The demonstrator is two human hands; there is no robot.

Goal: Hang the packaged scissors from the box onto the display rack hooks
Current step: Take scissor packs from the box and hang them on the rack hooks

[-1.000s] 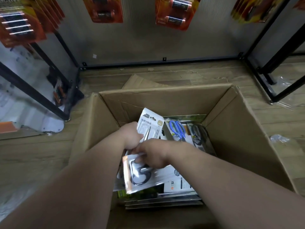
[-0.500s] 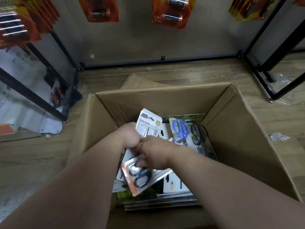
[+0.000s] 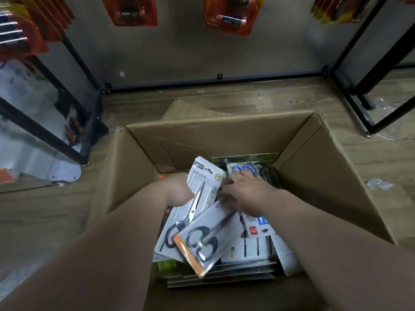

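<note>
Reaching into a cardboard box (image 3: 220, 124) on the shop floor, a person sorts packaged scissors w/ both hands. Left hand (image 3: 178, 190) grips a white scissors pack (image 3: 203, 182) by its left edge, fingers curled behind it & mostly hidden. An orange-edged pack (image 3: 202, 243) leans across its lower end; held or just propped, can't tell. Right hand (image 3: 249, 194) lies over the loose packs, fingers straight & loosely spread, no grip showing, tips touching a blue-handled pack (image 3: 243, 169) near the box's far wall. That pack's long axis runs far-to-near, handles at the far end, blades under the palm toward the person, so this hand is much the nearer & looks likeliest to pinch it next. No scissors seen on the rack (image 3: 215, 83) beyond the box; only battery cards (image 3: 231, 16) hang above
</note>
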